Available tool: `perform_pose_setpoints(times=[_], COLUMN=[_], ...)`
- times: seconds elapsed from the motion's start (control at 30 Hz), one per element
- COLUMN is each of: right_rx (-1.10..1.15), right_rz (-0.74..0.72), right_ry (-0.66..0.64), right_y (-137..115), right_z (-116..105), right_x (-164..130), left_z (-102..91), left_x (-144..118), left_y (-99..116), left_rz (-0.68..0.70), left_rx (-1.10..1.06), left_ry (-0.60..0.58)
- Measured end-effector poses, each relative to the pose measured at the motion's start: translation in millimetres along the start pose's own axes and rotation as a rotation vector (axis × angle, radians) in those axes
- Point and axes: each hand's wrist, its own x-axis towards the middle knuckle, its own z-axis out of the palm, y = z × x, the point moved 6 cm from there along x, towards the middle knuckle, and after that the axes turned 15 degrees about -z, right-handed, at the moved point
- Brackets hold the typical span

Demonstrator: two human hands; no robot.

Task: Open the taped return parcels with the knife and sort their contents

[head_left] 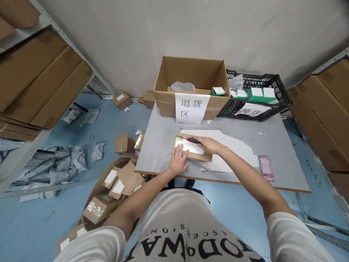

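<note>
A small flat cardboard parcel (203, 156) with a shiny label on top lies on the grey table (275, 149), over a sheet of white paper (234, 153). My left hand (178, 160) presses flat on the parcel's near-left end, fingers spread. My right hand (208, 145) grips a red-and-black handled cutter (191, 139) whose tip rests on the parcel's far edge.
An open cardboard box (191, 78) with a paper sign stands at the table's back, a black crate (261, 96) of green-white boxes beside it. A carton of small parcels (109, 196) and torn grey bags (54, 167) lie on the blue floor at left. Shelving flanks both sides.
</note>
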Motion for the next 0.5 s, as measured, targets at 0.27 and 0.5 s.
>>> perform_pose_setpoints(times=[0.27, 0.5], right_rx=[-0.142, -0.244], right_rz=[-0.012, 0.028], right_ry=[-0.271, -0.335], right_y=[-3.2, -12.7], right_z=[23.2, 20.7], right_x=[39.0, 38.6], left_z=[4.3, 6.9], left_x=[-2.5, -1.6], left_y=[-3.0, -6.0], left_rz=[0.003, 0.023], left_rx=[-0.008, 0.006], left_ry=[-0.004, 0.001])
